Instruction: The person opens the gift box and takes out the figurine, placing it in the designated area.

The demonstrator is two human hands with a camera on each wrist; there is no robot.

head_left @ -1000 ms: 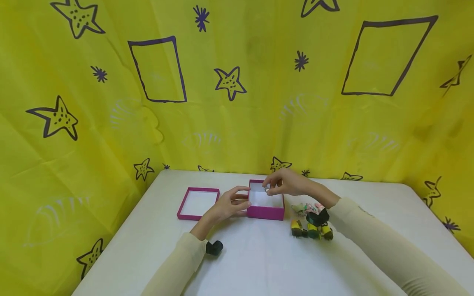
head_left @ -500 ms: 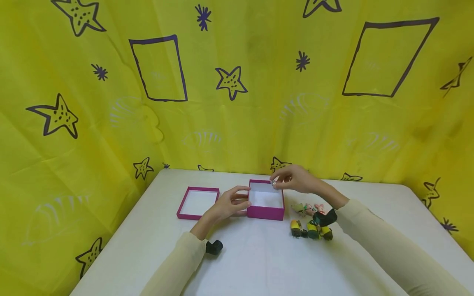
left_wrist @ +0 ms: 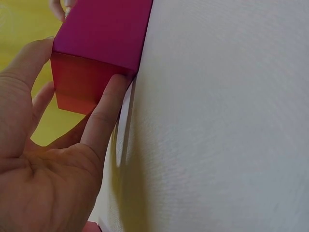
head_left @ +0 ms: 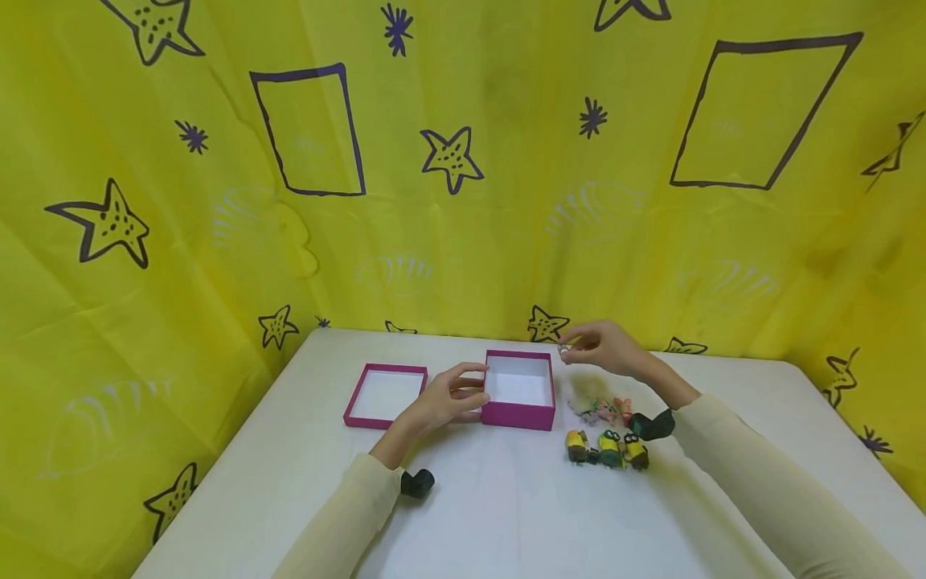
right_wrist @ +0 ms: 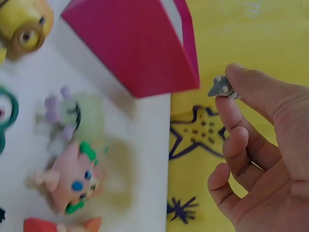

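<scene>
My left hand (head_left: 443,399) steadies the open magenta box (head_left: 518,416), its outstretched fingertips touching the box's left side. The left wrist view shows the thumb at the top corner and a finger low on the side wall. The box's white inside is bare where it shows. Past the box's right rear corner, my right hand (head_left: 606,347) is raised. Thumb and index finger pinch a small grey figurine (right_wrist: 222,87) with whitish dots, mostly uncovered in the right wrist view. The other fingers curl loosely below it.
A shallow magenta lid (head_left: 396,369), white inside, lies left of the box. Right of it stand yellow minion figures (head_left: 611,449) in a row. Behind them are a pink figure (right_wrist: 72,176) and a pale green one (right_wrist: 91,115). A yellow patterned curtain (head_left: 463,241) hangs behind the table.
My right hand has moved right and slightly up, from over the box to beyond its right rear corner, still pinching the figurine. The left hand has stayed at the box.
</scene>
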